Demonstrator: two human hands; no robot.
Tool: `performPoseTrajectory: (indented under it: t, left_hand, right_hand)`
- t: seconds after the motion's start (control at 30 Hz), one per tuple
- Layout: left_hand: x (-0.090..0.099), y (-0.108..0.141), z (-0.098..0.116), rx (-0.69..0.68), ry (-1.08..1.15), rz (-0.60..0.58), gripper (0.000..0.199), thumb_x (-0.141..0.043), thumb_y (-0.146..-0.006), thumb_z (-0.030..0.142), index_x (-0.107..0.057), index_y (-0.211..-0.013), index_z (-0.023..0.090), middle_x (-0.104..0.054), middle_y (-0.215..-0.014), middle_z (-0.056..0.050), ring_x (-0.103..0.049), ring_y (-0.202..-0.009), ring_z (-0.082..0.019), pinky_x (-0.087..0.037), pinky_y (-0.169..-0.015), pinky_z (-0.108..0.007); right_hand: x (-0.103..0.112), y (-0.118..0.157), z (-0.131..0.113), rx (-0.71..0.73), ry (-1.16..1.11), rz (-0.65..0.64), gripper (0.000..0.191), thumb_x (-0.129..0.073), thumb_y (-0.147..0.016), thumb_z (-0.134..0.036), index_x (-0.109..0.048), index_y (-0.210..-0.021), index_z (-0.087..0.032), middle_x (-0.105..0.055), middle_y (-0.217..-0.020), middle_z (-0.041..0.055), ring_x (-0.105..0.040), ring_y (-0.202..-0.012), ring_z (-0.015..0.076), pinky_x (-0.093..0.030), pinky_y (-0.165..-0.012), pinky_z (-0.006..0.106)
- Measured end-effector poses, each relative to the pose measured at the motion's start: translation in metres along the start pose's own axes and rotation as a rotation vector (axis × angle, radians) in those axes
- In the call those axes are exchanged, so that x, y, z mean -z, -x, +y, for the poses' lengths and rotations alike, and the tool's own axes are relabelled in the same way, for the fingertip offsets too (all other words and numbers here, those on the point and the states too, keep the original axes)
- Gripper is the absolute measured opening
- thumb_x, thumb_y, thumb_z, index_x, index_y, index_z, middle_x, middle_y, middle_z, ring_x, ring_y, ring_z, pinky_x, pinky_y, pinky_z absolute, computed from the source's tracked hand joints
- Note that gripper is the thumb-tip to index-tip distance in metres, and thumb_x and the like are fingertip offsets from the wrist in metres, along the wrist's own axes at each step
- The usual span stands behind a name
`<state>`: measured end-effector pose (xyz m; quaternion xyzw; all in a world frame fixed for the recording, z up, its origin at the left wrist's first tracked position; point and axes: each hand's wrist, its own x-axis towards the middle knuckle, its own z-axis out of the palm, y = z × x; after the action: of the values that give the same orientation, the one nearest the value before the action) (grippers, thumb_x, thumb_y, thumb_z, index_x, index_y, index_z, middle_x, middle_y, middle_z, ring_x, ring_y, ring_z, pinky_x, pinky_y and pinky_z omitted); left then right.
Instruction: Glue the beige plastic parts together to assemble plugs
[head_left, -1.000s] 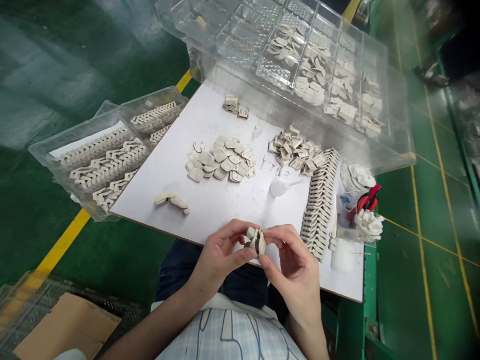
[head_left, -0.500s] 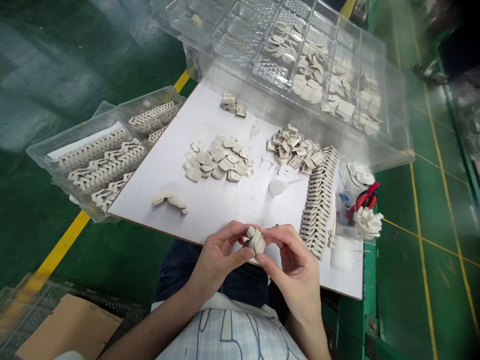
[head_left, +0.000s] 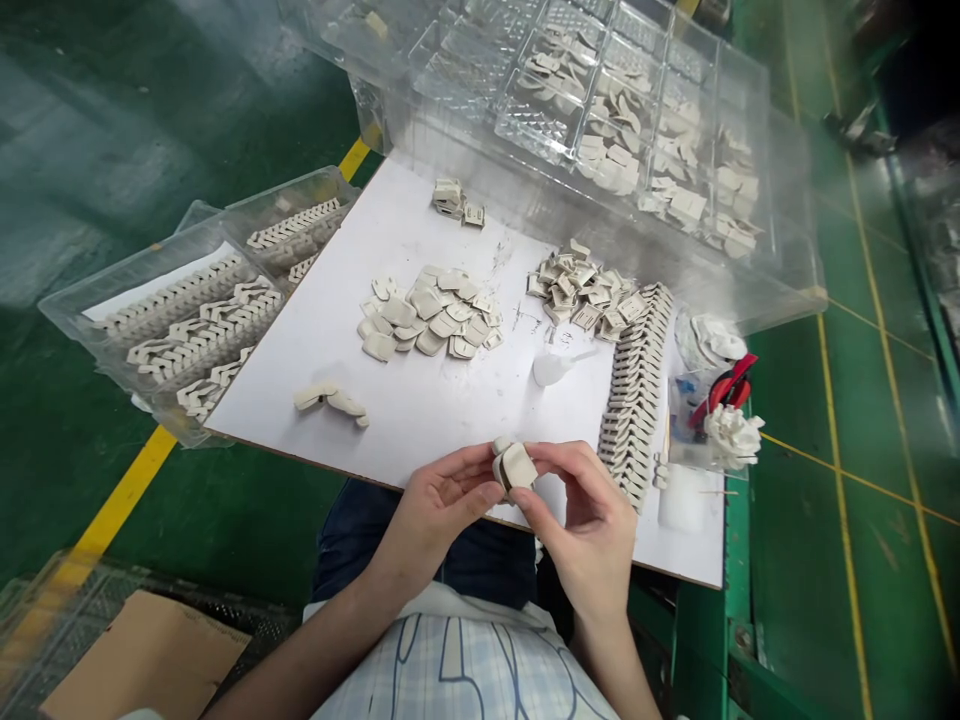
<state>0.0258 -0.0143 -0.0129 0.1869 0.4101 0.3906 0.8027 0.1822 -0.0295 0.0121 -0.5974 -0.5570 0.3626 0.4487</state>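
Observation:
Between the fingertips of both hands, over the near edge of the white board [head_left: 442, 420], is a small cream plastic part [head_left: 517, 467] made of more than one piece. My left hand [head_left: 442, 500] pinches it from the left. On its right side, my right hand [head_left: 589, 505] grips it between thumb and fingers. A joined pair of similar parts [head_left: 331, 400] lies on the board to the left. Farther off are a heap of rounded flat pieces [head_left: 431, 312] and a heap of slotted pieces [head_left: 589, 285]. A long row of joined parts [head_left: 636, 395] stands right of my right hand.
A clear compartment tray [head_left: 465, 140] with loose pieces spans the back. Clear boxes [head_left: 67, 300] of assembled rows stand at the left. A small white scoop [head_left: 551, 370], red-handled pliers [head_left: 724, 390], crumpled white tissue [head_left: 733, 437] and a translucent white block [head_left: 681, 500] lie around the board.
The part in my hands has turned, so a broad flat face now shows. Both hands stay closed on it in nearly the same place. The view has shifted slightly.

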Motion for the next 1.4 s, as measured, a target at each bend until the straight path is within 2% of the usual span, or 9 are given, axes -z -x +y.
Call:
performPoseTrajectory:
  t: [0.2,0.4,0.8,0.97,1.07,1.13,1.2,1.3,1.4]
  left_hand:
    - [-0.003,-0.004,0.007,0.006,0.161,0.008,0.041,-0.098,-0.062,0.036,-0.082,-0.098,0.024,-0.079,-0.094,-0.002,-0.071,-0.092,-0.016,-0.056,-0.086,-0.024]
    - [-0.002,-0.003,0.004,-0.044,0.136,0.004,0.034,-0.095,-0.067,0.032,-0.082,-0.099,0.029,-0.080,-0.100,0.000,-0.072,-0.093,-0.014,-0.056,-0.079,-0.019]
    - [0.003,-0.004,0.000,-0.147,-0.018,0.026,0.036,-0.093,-0.069,0.033,-0.082,-0.103,0.026,-0.082,-0.111,-0.005,-0.072,-0.105,-0.021,-0.055,-0.099,-0.032]
    - [0.005,-0.004,0.001,-0.087,-0.041,0.021,0.039,-0.093,-0.069,0.035,-0.083,-0.104,0.024,-0.082,-0.104,-0.006,-0.072,-0.102,-0.024,-0.058,-0.092,-0.034]
    - [0.006,-0.003,0.001,-0.046,-0.051,0.002,0.037,-0.089,-0.076,0.037,-0.082,-0.110,0.025,-0.081,-0.102,-0.004,-0.071,-0.108,-0.024,-0.057,-0.097,-0.034]
    - [0.007,-0.004,0.000,-0.067,-0.080,0.002,0.030,-0.084,-0.082,0.036,-0.081,-0.110,0.027,-0.078,-0.106,-0.003,-0.069,-0.111,-0.022,-0.055,-0.099,-0.030]
    - [0.008,-0.004,0.001,-0.112,-0.126,0.009,0.022,-0.079,-0.086,0.035,-0.082,-0.106,0.027,-0.075,-0.104,-0.002,-0.068,-0.105,-0.018,-0.056,-0.092,-0.026]
    - [0.006,-0.003,0.006,-0.134,-0.233,-0.028,0.016,-0.075,-0.089,0.033,-0.082,-0.099,0.023,-0.071,-0.095,-0.002,-0.068,-0.092,-0.017,-0.056,-0.082,-0.025]
    - [0.003,0.000,0.013,-0.201,-0.423,-0.039,0.015,-0.069,-0.092,0.028,-0.080,-0.098,0.021,-0.072,-0.097,-0.004,-0.068,-0.093,-0.019,-0.055,-0.083,-0.028]
  right_hand:
    - [0.003,-0.001,0.002,-0.059,-0.236,0.005,0.021,-0.077,-0.090,-0.032,-0.075,-0.110,-0.034,-0.065,-0.093,-0.0011,-0.060,-0.087,0.0135,-0.051,-0.077,0.024]
    - [0.001,0.000,-0.001,-0.066,-0.148,-0.067,0.026,-0.079,-0.088,-0.029,-0.074,-0.112,-0.034,-0.064,-0.096,-0.0004,-0.060,-0.091,0.0150,-0.051,-0.080,0.026]
    - [0.003,0.000,-0.005,0.011,0.028,-0.086,0.026,-0.078,-0.089,-0.026,-0.073,-0.113,-0.032,-0.067,-0.097,-0.0003,-0.064,-0.091,0.0153,-0.053,-0.081,0.028]
    - [0.004,-0.001,-0.004,0.024,0.062,-0.095,0.026,-0.078,-0.088,-0.025,-0.073,-0.113,-0.032,-0.067,-0.097,-0.0004,-0.066,-0.091,0.0153,-0.055,-0.081,0.028]
    - [0.000,-0.001,-0.002,0.043,0.099,-0.063,0.027,-0.078,-0.088,-0.024,-0.073,-0.114,-0.030,-0.066,-0.096,0.0004,-0.066,-0.089,0.0159,-0.055,-0.078,0.029]
    - [-0.002,0.000,0.000,0.091,0.145,-0.017,0.028,-0.079,-0.087,-0.023,-0.073,-0.114,-0.029,-0.066,-0.095,0.0012,-0.065,-0.087,0.0163,-0.055,-0.076,0.029]
    - [-0.004,0.000,0.003,0.125,0.169,-0.002,0.027,-0.080,-0.086,-0.022,-0.073,-0.112,-0.027,-0.065,-0.095,0.0016,-0.065,-0.087,0.0167,-0.055,-0.075,0.029]
    - [-0.001,-0.002,0.005,0.067,0.122,-0.056,0.024,-0.079,-0.087,-0.024,-0.073,-0.110,-0.028,-0.065,-0.095,0.0010,-0.065,-0.087,0.0162,-0.054,-0.077,0.029]
    - [0.003,-0.003,0.005,-0.018,0.056,-0.111,0.016,-0.070,-0.094,-0.023,-0.073,-0.109,-0.028,-0.068,-0.095,0.0003,-0.065,-0.088,0.0154,-0.053,-0.079,0.029]
